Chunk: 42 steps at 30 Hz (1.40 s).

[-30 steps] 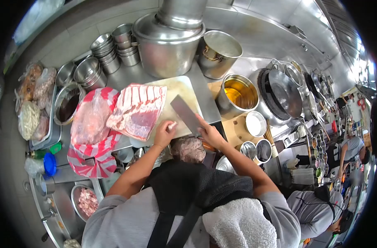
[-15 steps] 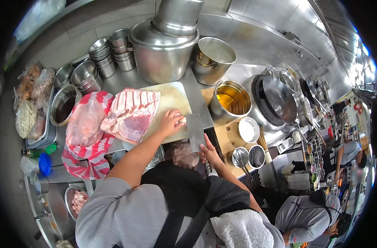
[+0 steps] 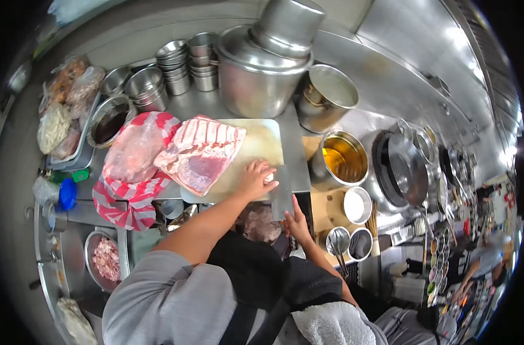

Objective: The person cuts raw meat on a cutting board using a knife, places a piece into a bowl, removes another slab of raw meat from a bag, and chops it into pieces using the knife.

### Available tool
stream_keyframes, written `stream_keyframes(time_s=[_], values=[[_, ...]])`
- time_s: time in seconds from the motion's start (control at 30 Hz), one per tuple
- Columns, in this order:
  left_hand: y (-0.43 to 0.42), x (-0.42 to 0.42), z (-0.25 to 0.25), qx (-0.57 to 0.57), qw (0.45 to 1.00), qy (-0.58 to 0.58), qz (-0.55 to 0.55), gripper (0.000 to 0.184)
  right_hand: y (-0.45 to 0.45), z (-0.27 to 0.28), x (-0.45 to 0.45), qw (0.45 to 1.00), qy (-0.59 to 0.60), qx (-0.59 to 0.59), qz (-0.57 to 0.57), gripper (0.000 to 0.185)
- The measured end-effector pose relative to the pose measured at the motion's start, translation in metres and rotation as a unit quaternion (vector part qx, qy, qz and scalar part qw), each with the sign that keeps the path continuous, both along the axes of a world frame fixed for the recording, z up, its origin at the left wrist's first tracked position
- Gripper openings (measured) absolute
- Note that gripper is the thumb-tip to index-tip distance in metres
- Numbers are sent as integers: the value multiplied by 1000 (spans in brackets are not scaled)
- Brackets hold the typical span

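My left hand point(image 3: 256, 180) is curled over a small white piece point(image 3: 269, 178) near the right edge of the white cutting board point(image 3: 265, 138). My right hand point(image 3: 297, 221) grips the cleaver point(image 3: 281, 192), its handle mostly hidden by the fingers. The broad blade stands beside the board's right edge, close to my left fingertips. A slab of raw ribs point(image 3: 204, 152) lies on the left part of the board. Left of it, a plastic-wrapped piece of meat point(image 3: 137, 148) rests on a red and white striped bag point(image 3: 124, 201).
Behind the board stand a large lidded pot point(image 3: 256, 86) and stacked steel containers point(image 3: 178, 72). To the right are a pot of yellow oil point(image 3: 342, 158), small bowls and a wok point(image 3: 408, 164). A bowl of meat pieces point(image 3: 106, 259) is lower left. People stand far right.
My left hand has moved right across the board with the white piece. The cleaver has swung from pointing up-left over the board to nearly upright at its right edge. The view has shifted.
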<state>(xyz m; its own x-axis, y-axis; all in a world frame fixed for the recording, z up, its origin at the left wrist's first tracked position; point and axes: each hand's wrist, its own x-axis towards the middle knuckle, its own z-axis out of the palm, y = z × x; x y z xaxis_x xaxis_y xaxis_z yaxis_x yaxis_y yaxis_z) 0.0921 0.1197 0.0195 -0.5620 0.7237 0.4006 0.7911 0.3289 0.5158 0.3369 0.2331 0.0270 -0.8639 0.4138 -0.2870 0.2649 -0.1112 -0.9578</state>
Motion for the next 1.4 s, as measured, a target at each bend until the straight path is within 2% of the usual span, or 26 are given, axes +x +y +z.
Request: stream_keyframes(time_s=[0.07,0.17,0.2,0.3,0.37,0.43,0.47,0.5,0.53,0.6,0.63,0.67,0.73,0.77,0.83,0.87,0.9,0.93,0.97,1.0,1.07,1.1,1.17,1.23,1.3,1.4], values=[[-4,-5,-14,39,999,9,-3,32,-12,-5,-4,999,-3,-31,2,80],[-19,-11,-17,48,999,-13,-8,26,-11,-22,-3,999,3,-48,19,80],[-25,-13,-15,64,997,35,3,23,-7,-26,-4,998,8,-50,27,80],[-45,-8,-19,85,996,-20,34,24,6,-22,6,996,-15,-84,39,81],[-63,-5,-17,99,992,-20,80,23,11,-12,7,998,-14,-46,50,82],[-88,3,-11,194,966,-156,74,26,25,-28,11,996,14,-83,36,80],[-103,5,-3,193,962,-149,123,26,31,-16,14,996,-26,6,83,78],[-122,9,10,255,911,-288,149,32,73,-94,21,993,22,50,101,78],[-150,13,17,322,835,-414,166,37,30,-3,13,995,-66,2,72,78],[-218,-1,37,441,805,-304,255,49,40,-32,8,997,-20,-2,75,77],[-258,-16,38,393,823,-125,390,51,40,-21,8,994,-45,-12,95,78],[-304,-20,73,512,763,-192,345,46,39,-23,6,995,-51,-14,88,78],[-399,-16,138,496,734,-10,464,38,53,-41,9,994,-58,-12,87,78],[-444,-4,172,530,695,14,486,43,60,-51,11,994,-52,-34,94,78],[-504,17,213,527,678,179,480,38,53,-49,7,993,-46,-56,97,77],[-549,17,204,413,682,318,513,32,26,-21,2,994,-47,-65,81,77],[-602,11,183,207,648,416,604,30,13,1,4,995,-48,-68,52,76],[-627,13,161,130,677,309,655,37,21,-13,3,996,-32,-31,76,76],[-665,13,99,-79,609,269,742,48,29,-25,-1,995,-16,9,98,77],[-652,27,88,-75,605,263,748,58,32,-23,-1,996,-37,-15,80,78],[-608,45,75,34,640,229,733,62,32,-25,-6,997,-46,-43,33,79],[-596,48,48,69,652,201,727,54,33,-30,-5,997,-24,-35,64,80],[-528,45,-8,252,684,91,678,43,21,-19,3,995,-20,-47,81,82],[-447,35,-32,262,763,-9,590,36,11,-25,12,996,-8,-59,67,81],[-363,20,10,197,881,9,430,35,6,-22,23,995,-31,-81,54,82],[-295,-25,26,194,933,44,300,40,-1,-6,34,996,-47,-61,42,82]])
